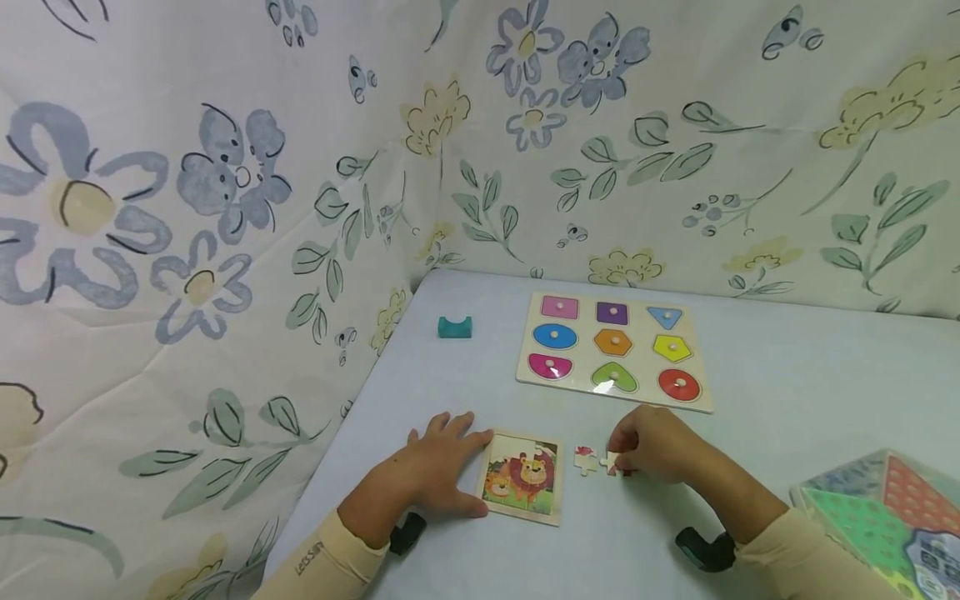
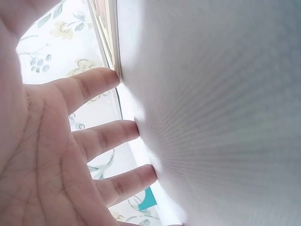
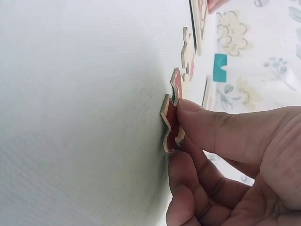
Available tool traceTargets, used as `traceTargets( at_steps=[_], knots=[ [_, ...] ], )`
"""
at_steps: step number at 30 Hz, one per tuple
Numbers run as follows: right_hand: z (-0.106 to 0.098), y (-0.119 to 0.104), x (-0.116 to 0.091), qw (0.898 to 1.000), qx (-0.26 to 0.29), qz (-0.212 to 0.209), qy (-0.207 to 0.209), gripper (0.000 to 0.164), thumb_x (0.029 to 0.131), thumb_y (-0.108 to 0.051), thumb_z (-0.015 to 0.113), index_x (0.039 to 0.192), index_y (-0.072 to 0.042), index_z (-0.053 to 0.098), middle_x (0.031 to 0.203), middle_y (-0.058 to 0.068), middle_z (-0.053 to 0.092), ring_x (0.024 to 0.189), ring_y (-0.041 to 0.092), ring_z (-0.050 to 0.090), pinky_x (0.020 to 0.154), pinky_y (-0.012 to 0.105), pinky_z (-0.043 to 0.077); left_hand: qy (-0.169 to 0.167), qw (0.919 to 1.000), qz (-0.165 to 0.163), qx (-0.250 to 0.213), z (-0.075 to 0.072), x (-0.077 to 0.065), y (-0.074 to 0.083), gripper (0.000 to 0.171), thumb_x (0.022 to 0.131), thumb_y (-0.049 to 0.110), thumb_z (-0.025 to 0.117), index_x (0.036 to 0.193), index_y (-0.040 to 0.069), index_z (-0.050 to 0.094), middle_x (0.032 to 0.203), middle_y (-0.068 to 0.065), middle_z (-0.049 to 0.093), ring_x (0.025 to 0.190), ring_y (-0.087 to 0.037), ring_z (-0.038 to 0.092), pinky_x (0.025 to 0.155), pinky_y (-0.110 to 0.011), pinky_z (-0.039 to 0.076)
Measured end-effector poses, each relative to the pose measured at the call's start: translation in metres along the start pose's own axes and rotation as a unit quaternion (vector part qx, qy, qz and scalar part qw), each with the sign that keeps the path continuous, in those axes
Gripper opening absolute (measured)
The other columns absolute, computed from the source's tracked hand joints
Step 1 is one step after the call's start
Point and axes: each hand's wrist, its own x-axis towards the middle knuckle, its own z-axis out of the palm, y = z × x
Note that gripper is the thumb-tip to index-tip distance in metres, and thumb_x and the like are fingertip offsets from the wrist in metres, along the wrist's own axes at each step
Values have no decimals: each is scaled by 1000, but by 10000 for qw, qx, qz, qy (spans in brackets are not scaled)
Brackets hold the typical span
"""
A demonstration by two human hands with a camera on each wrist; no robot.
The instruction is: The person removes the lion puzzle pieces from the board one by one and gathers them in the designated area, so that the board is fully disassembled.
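Cloth (image 1: 480, 179) is printed with blue and yellow flowers; pale table (image 1: 780, 400) is set below. Board (image 1: 583, 372) is placed at the back, nine coloured knobbed shapes fitted. Pack (image 1: 862, 508), green and red, is cut off at lower right; label is too small to read. Dark lettering is printed on left sleeve (image 1: 326, 560), maybe "Lecssin", not clear. Left hand (image 1: 446, 467) is spread, nothing gripped, forefinger touched to edge of puzzle (image 1: 522, 479), thumb placed by its lower left corner. Right hand (image 1: 656, 446) is bent down to the table, dark red piece (image 3: 171, 120) pinched between thumb and fingers. Puzzle is laid between the hands, wood-framed; maned lion and smaller animal are shown, top left part is unfilled. Teal block (image 1: 455, 330), notched on top, is placed near left table edge. Two more loose pieces (image 1: 585, 460) are lined up between puzzle and right fingers
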Motion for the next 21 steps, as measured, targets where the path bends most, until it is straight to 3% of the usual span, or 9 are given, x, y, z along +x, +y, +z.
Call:
traceTargets(
  at_steps=[13, 18, 21],
  knots=[
    [-2, -5, -2, 9995, -295, 26, 73, 12, 83, -14, 84, 88, -15, 74, 79, -1, 64, 76, 17, 57, 67, 30, 57, -27, 10000, 48, -2, -1, 0, -2, 98, 74, 67, 81, 157, 35, 40, 167, -6, 29, 153, -42, 22, 110, -78, 28],
    [-2, -22, -3, 9987, -474, 31, 204, 23, 83, -22, 85, 101, -15, 75, 94, 2, 67, 87, 19, 58, 71, 33, 59, -49, 10000, 45, -31, 0, 0, -1, 98, 75, 68, 80, 157, 35, 40, 168, -5, 28, 153, -42, 21, 111, -77, 27],
    [10, -36, -2, 9977, -531, -164, 384, 26, 80, -24, 87, 103, -18, 76, 102, 3, 66, 93, 19, 58, 75, 35, 61, -33, 10000, 41, -36, 0, 0, -1, 98, 74, 67, 81, 157, 35, 40, 168, -5, 28, 153, -41, 21, 111, -77, 27]
  ],
)
